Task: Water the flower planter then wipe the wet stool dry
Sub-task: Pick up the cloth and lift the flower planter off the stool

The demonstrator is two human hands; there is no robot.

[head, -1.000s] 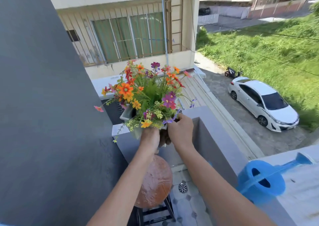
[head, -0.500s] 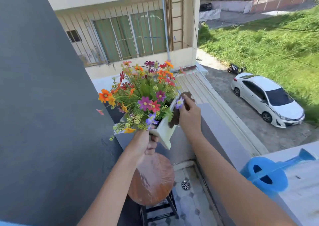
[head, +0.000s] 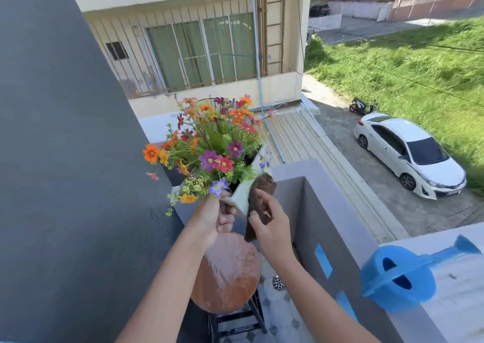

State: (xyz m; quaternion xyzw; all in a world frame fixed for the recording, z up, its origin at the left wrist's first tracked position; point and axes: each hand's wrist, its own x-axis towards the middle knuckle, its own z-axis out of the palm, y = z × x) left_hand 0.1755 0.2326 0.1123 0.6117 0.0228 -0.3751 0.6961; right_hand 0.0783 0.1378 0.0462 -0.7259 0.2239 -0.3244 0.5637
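Left hand [head: 213, 218] gripping tilted white planter [head: 245, 194] above wet round stool [head: 226, 273]; right hand [head: 271, 223] pinching brown cloth [head: 259, 200] against planter's side. Best wiped downward, planter steadied, before drying the seat.

The planter [head: 242, 196] base is hidden behind both hands; the stool [head: 227, 273] legs look cut off below.

The single head-worn view looked forward and steeply down from a balcony, close over the round wet wooden stool [head: 227, 272], street far below.
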